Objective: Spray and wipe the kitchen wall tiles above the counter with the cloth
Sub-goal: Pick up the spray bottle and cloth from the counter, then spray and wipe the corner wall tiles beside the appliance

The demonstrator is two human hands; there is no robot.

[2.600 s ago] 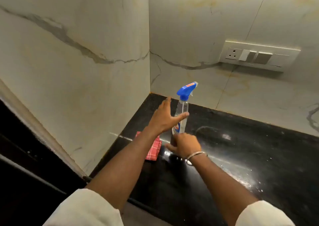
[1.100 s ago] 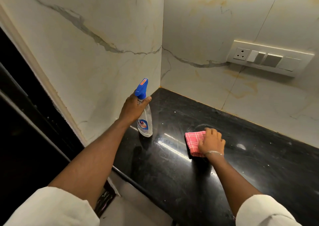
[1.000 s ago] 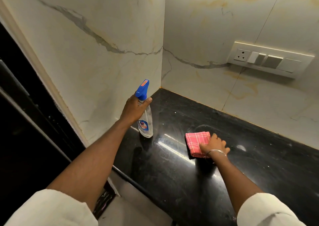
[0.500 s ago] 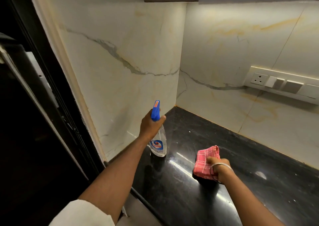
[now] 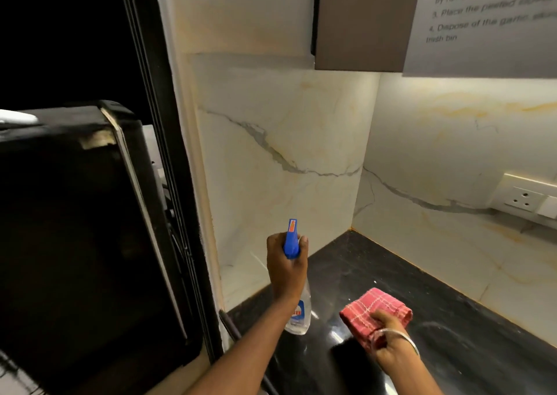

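My left hand [image 5: 286,269] grips the neck of a clear spray bottle [image 5: 299,313] with a blue trigger head, held upright above the black counter [image 5: 376,277], its nozzle pointing at the left wall tile [image 5: 280,159]. My right hand [image 5: 388,346] holds a folded red checked cloth [image 5: 372,307] just above the counter, to the right of the bottle. The marble-patterned back wall tile [image 5: 446,153] meets the left tile in the corner. A metal bangle circles my right wrist.
A white socket and switch panel [image 5: 526,197] is mounted on the back wall at the right edge. A brown wall cabinet [image 5: 358,21] with a printed sheet [image 5: 488,18] hangs overhead. A tall black appliance [image 5: 75,229] and a dark frame stand left of the counter.
My view has tilted up and left, revealing the cabinet. The bottle was carried left and lifted off the counter, turned toward the left tile. My right hand picked the cloth up.
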